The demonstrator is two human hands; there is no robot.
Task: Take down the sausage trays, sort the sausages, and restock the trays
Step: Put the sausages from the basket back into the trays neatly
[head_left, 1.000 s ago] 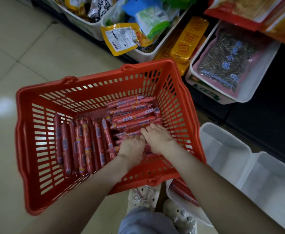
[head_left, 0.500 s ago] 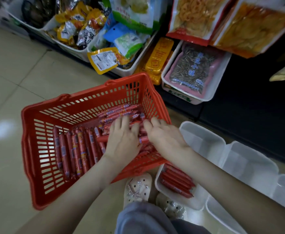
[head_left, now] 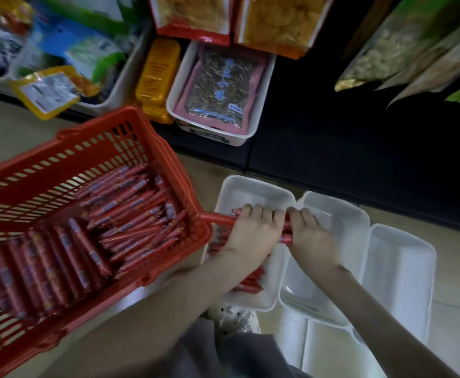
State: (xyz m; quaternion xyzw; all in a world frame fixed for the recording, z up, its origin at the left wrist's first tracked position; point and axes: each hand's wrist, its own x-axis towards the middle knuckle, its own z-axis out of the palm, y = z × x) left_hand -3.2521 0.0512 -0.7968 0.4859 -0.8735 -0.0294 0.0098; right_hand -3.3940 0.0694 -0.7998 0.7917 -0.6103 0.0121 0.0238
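The left hand (head_left: 253, 231) and right hand (head_left: 312, 233), fingers curled, grip one bundle of sausages (head_left: 217, 217) over a white tray (head_left: 253, 186); a red basket (head_left: 174, 170) lies at its nine o'clock.

The location was a retail shop, at a snack aisle. Sealed snack bags (head_left: 196, 15) hung in 1 row along the top of the frame, with further hanging bags (head_left: 403, 50) at the upper right. Below them, white display bins (head_left: 258, 105) on a low shelf held stock sorted by type: 1 pink seed packet (head_left: 217, 88), yellow packets (head_left: 156, 77) and mixed pouches (head_left: 48, 91) at the upper left. A red plastic shopping basket (head_left: 130, 124) stood on the pale tiled floor (head_left: 5, 132) at the left, loaded with many identical wrapped sausages (head_left: 125, 214). White foam trays (head_left: 403, 268) lay on the floor at the lower right, beside the dark shelf base (head_left: 359, 165).
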